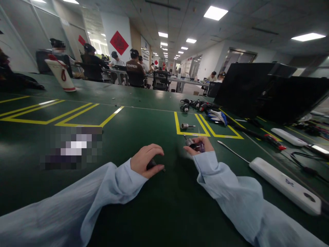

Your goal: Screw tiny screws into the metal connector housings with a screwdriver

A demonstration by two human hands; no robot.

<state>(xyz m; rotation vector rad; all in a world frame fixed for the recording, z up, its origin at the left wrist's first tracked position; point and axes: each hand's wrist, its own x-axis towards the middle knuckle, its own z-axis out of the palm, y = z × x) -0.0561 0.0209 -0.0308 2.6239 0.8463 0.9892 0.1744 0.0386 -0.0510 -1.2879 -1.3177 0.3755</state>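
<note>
My left hand (146,159) rests on the green table (144,127) with its fingers curled round a small dark part (151,164). My right hand (198,144) is closed on a small metal cylindrical part (190,142) with a purple piece beside it. Just beyond, a similar metal part (187,126) lies inside a yellow-taped square (177,127). Both arms wear light blue sleeves.
A pile of dark parts (192,104) and a blue-white glove (218,116) lie at the far right. White bar-shaped tools (285,185) and a red-handled tool (272,140) lie to the right, before large black panels (269,91). A white cone (61,75) stands far left. People sit at distant tables.
</note>
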